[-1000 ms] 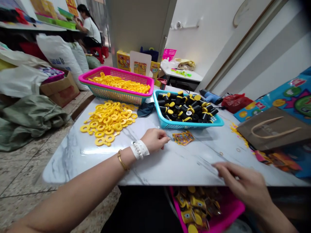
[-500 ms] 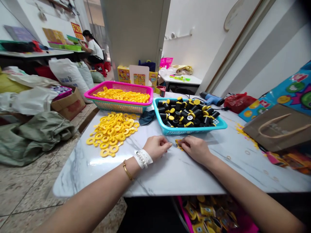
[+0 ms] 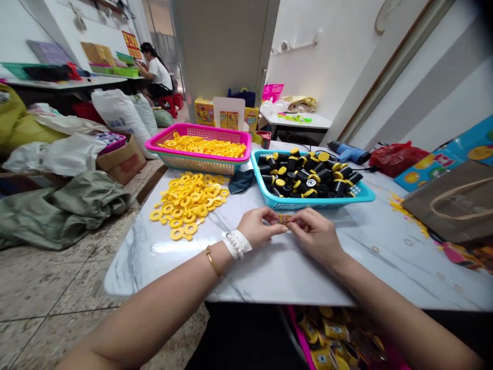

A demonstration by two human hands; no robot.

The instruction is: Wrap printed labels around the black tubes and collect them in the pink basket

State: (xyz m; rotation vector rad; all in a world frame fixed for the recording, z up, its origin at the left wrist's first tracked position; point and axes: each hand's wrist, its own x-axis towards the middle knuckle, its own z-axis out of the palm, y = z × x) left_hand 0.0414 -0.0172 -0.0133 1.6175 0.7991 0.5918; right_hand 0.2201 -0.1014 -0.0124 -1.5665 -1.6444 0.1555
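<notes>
Pieces in yellow printed wrapping (image 3: 335, 331) lie nearest me, in a bright pink plastic basket (image 3: 299, 333) on my side of the rectangular turquoise plastic basket (image 3: 316, 203). On the white, grey-veined table (image 3: 262, 282), small, flat, orange-and-yellow printed pieces (image 3: 284, 218) show right at my fingertips, between my left hand (image 3: 258, 226) and my right hand (image 3: 318, 236), just short of the turquoise basket's near wall. My left thumb and fingers curve toward them with a gap between; my right thumb and fingers are drawn together at the tips. Whether either hand grips one I cannot tell, as my fingers cover most of them.

Black cylinders with round yellow caps (image 3: 339, 186) fill the turquoise basket. Left of it, flat yellow plastic rings (image 3: 192, 198) are heaped loose; a dark blue cloth (image 3: 241, 181) is bunched just beside it. Right of it sits a brown paper bag (image 3: 442, 210). Beyond its left end is a pink-rimmed lattice basket (image 3: 246, 137) of yellow pieces (image 3: 204, 145); beyond its right end, a red plastic bag (image 3: 398, 158). Farthest left beyond it, a person in a white top (image 3: 159, 74) sits.
</notes>
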